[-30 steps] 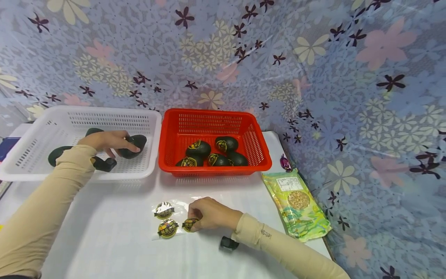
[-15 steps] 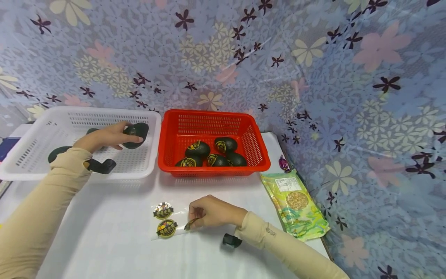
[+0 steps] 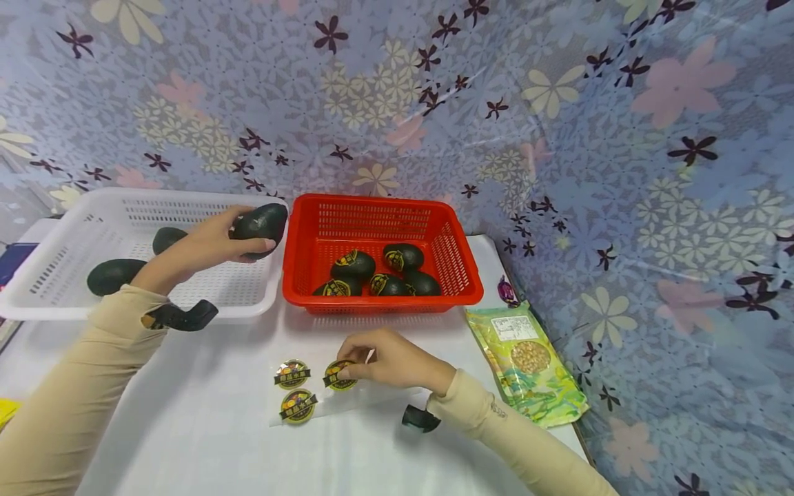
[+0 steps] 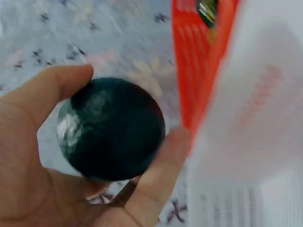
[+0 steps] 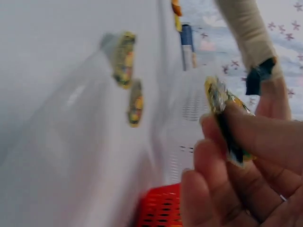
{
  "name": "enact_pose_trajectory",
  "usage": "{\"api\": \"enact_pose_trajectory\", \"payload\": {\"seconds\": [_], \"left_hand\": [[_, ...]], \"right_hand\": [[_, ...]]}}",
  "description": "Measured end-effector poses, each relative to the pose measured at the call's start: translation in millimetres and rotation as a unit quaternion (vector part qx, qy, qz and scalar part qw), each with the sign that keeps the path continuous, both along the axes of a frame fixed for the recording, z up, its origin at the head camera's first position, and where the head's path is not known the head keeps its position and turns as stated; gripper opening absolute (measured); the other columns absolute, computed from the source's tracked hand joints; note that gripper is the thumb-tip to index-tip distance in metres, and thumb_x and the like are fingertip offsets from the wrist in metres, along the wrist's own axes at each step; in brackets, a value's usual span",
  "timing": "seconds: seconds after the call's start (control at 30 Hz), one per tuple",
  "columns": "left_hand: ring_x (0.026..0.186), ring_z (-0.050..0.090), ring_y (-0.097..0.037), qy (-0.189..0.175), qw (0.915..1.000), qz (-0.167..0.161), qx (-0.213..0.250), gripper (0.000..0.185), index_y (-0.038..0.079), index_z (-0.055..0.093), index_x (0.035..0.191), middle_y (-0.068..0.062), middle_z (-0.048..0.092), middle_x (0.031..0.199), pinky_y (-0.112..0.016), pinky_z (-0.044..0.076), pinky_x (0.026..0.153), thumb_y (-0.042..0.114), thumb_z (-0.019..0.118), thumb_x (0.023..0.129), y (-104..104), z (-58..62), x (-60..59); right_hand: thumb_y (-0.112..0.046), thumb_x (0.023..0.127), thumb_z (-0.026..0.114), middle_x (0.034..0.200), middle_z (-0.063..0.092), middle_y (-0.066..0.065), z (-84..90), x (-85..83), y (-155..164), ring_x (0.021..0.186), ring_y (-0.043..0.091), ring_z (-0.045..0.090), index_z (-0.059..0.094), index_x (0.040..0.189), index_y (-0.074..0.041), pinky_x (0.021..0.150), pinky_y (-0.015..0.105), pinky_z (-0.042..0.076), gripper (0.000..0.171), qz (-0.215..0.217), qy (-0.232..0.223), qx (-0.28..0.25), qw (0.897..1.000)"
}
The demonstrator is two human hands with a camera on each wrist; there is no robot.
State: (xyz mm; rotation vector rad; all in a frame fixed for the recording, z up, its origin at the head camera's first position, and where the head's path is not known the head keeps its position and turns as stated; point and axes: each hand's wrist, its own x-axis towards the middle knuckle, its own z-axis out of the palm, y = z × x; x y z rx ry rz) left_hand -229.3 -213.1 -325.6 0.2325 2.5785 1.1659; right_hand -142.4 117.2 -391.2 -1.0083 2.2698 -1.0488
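Dark green, the avocado [image 3: 260, 224] sits gripped in the left hand [image 3: 207, 246] above the white basket [image 3: 74, 303]. The right hand [image 3: 387, 358] pinches a sticker [image 3: 338, 375]. Five stickered ones fill the red basket [image 3: 459, 293]; two bare ones wait.

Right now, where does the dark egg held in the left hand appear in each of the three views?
Head view: the dark egg is left of centre, gripped by the left hand over the white basket.
Left wrist view: it fills the centre-left, between thumb and fingers.
Right wrist view: not in it.
Shared landmark: the red basket, also seen at and.
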Motion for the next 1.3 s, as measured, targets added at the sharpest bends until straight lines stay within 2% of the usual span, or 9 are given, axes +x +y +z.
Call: {"api": "enact_pose_trajectory", "payload": {"seconds": [0.2, 0.37, 0.47, 0.57, 0.8, 0.9, 1.03, 1.13, 1.3], "left_hand": [[0.122, 0.055, -0.036, 0.014, 0.9976, -0.055, 0.04, 0.08, 0.01, 0.029, 0.15, -0.02, 0.05, 0.141, -0.044, 0.054, 0.092, 0.037, 0.073, 0.09, 19.7, 4.2, 20.6], [0.116, 0.058, -0.03, 0.03, 0.9909, -0.076, 0.107, 0.075, 0.01, 0.034, 0.144, -0.017, 0.057, 0.133, -0.037, 0.053, 0.091, 0.028, 0.077, 0.086, 44.4, 0.4, 37.0], [0.114, 0.061, -0.029, 0.041, 0.9878, -0.08, 0.127, 0.077, 0.011, 0.035, 0.145, -0.016, 0.059, 0.131, -0.039, 0.055, 0.093, 0.028, 0.079, 0.085, 61.7, -4.2, 45.0], [0.112, 0.063, -0.029, 0.059, 0.9858, -0.078, 0.136, 0.076, 0.011, 0.036, 0.144, -0.016, 0.061, 0.13, -0.045, 0.055, 0.096, 0.027, 0.08, 0.084, 77.3, -10.0, 52.3], [0.123, 0.059, -0.035, 0.122, 0.9749, -0.085, 0.166, 0.079, 0.005, 0.033, 0.145, -0.02, 0.055, 0.139, -0.057, 0.049, 0.106, 0.015, 0.08, 0.082, 101.1, -22.0, 68.1], [0.124, 0.057, -0.033, 0.118, 0.9723, -0.093, 0.179, 0.084, 0.007, 0.031, 0.146, -0.017, 0.053, 0.14, -0.055, 0.048, 0.107, 0.014, 0.083, 0.08, 105.9, -22.9, 73.8], [0.117, 0.058, -0.03, 0.088, 0.9738, -0.102, 0.183, 0.086, 0.011, 0.03, 0.148, -0.014, 0.054, 0.135, -0.048, 0.055, 0.1, 0.018, 0.082, 0.079, 109.8, -21.2, 81.5], [0.114, 0.059, -0.029, 0.078, 0.9722, -0.097, 0.198, 0.085, 0.012, 0.03, 0.147, -0.014, 0.055, 0.133, -0.043, 0.056, 0.095, 0.017, 0.082, 0.079, 113.0, -21.2, 85.1], [0.115, 0.061, -0.028, 0.098, 0.9722, -0.047, 0.207, 0.084, 0.013, 0.034, 0.143, -0.012, 0.058, 0.133, -0.046, 0.052, 0.1, 0.016, 0.084, 0.076, 120.1, -24.1, 86.8]], "right_hand": [[-0.018, 0.09, 0.076, 0.084, 0.074, -0.002, 20.2, 0.7, 1.2, 0.073, 0.001, 0.06, 0.075, 0.098, -0.014, 0.07, 0.022, 0.056, 0.008, -0.026, 0.04, -0.071, 0.996], [-0.014, 0.091, 0.075, 0.079, 0.069, 0.002, 33.5, 4.1, 2.5, 0.067, 0.006, 0.06, 0.074, 0.1, -0.012, 0.065, 0.024, 0.056, 0.01, -0.073, 0.087, -0.155, 0.981], [-0.01, 0.091, 0.073, 0.078, 0.067, 0.006, 38.7, 5.5, 2.6, 0.063, 0.012, 0.059, 0.073, 0.102, -0.008, 0.059, 0.025, 0.055, 0.011, -0.091, 0.107, -0.202, 0.969], [-0.006, 0.092, 0.071, 0.078, 0.068, 0.01, 43.2, 6.5, 1.4, 0.061, 0.014, 0.057, 0.072, 0.103, -0.006, 0.055, 0.025, 0.052, 0.011, -0.118, 0.109, -0.232, 0.959], [-0.004, 0.098, 0.061, 0.088, 0.066, 0.015, 51.7, 6.0, -0.1, 0.066, 0.012, 0.058, 0.069, 0.117, -0.003, 0.06, 0.027, 0.055, 0.02, -0.161, 0.098, -0.259, 0.947], [-0.003, 0.098, 0.061, 0.089, 0.066, 0.015, 54.6, 5.8, -0.4, 0.067, 0.013, 0.058, 0.068, 0.119, -0.003, 0.061, 0.026, 0.055, 0.022, -0.181, 0.102, -0.271, 0.94], [-0.002, 0.097, 0.061, 0.081, 0.063, 0.015, 57.1, 6.3, -2.6, 0.064, 0.013, 0.057, 0.062, 0.123, -0.002, 0.06, 0.026, 0.054, 0.026, -0.197, 0.098, -0.287, 0.932], [-0.001, 0.097, 0.061, 0.077, 0.061, 0.015, 57.6, 7.2, -5.3, 0.062, 0.013, 0.056, 0.057, 0.126, -0.001, 0.059, 0.025, 0.053, 0.03, -0.203, 0.092, -0.299, 0.928], [-0.001, 0.096, 0.062, 0.075, 0.061, 0.017, 57.6, 7.7, -11.2, 0.062, 0.011, 0.055, 0.055, 0.123, 0.001, 0.059, 0.024, 0.051, 0.028, -0.205, 0.087, -0.323, 0.92]]}}
